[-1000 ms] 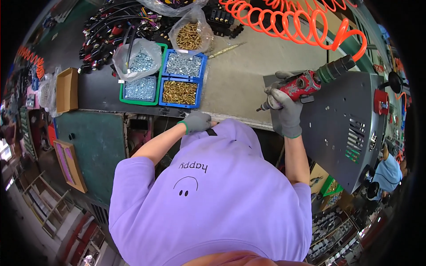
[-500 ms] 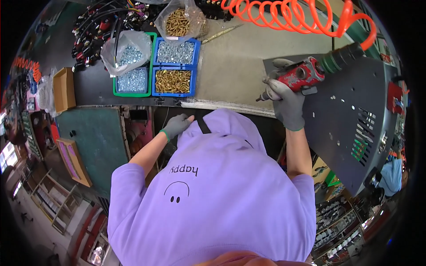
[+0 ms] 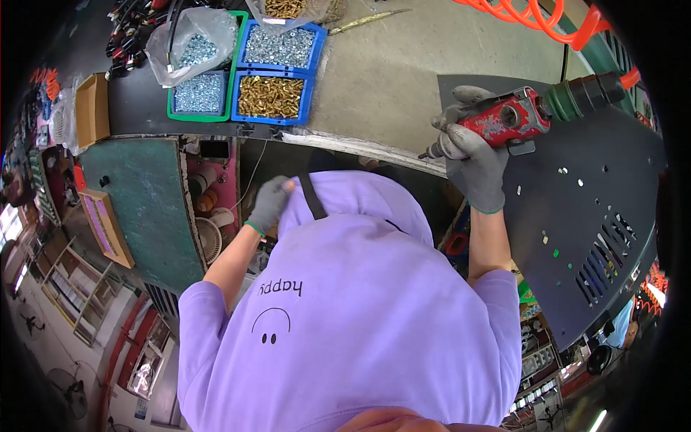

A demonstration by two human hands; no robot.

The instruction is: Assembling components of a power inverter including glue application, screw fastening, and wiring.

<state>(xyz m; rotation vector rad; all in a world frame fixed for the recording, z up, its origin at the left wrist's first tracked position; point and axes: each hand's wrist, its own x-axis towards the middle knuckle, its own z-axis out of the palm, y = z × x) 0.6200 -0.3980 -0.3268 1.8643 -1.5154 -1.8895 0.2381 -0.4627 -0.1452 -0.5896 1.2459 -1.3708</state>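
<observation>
A long grey workbench (image 3: 374,79) runs across a crowded workshop, carrying blue plastic trays of silver and brass screws (image 3: 273,72) beside a green tray of silver screws (image 3: 198,93) and a clear bag of more hardware (image 3: 188,39). At the bench's right end lies a dark grey perforated sheet-metal panel (image 3: 583,209). The person in a lilac hooded top stands close; the gloved right hand (image 3: 471,162) is clenched around a worn red pneumatic screwdriver (image 3: 507,119), its bit pointing left over the panel's edge, an orange coiled air hose (image 3: 547,18) overhead. The gloved left hand (image 3: 270,204) pinches something small at the hood's edge, below the bench; what it grips is too small to tell.
</observation>
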